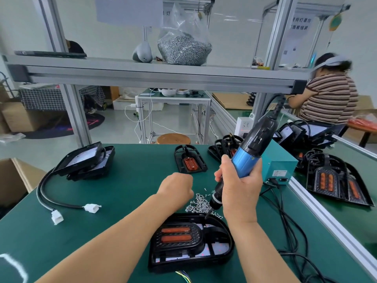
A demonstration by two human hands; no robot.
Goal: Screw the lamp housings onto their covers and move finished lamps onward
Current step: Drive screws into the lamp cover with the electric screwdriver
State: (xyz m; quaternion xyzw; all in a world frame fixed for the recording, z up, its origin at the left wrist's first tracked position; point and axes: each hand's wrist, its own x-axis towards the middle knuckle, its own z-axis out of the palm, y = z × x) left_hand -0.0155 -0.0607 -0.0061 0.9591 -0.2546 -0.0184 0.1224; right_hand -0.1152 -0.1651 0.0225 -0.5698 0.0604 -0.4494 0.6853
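Desk (126,193) under green matting runs from me to the far edge, and an aluminium shelf (142,72) crosses above its far side. At far right, beyond the rail, another person (330,99) in a striped top sits bent over their own work.

The lamp (177,237) I am working on lies flat at the near middle of the desk, between my forearms. It is a black housing with two orange lenses side by side, and coloured wires stick out at its near edge. A stack of black lamps (85,162) sits far left. From it a black cable (43,188) loops toward me and ends in two white connectors (92,207) lying on the mat. More lamps with orange lenses (334,180) lie to the right, across the rail. A single black cover (189,162) with one orange lens lies at the far middle.

My right hand (240,180) is wrapped round the blue grip of the electric screwdriver (251,148). The tool tilts with its black top leaning far and right, and its bit points down at the far rim of the near lamp. Just right of it stands a teal power box (279,166) with black cords trailing toward me.

My left hand (176,186) hovers over the mat just left of the screwdriver with the fingers curled under. I cannot tell whether they pinch anything.

A clear bag of screws (184,48) stands on the shelf. A loose pile of small screws (199,203) lies on the mat just beyond the near lamp, beside the bit.
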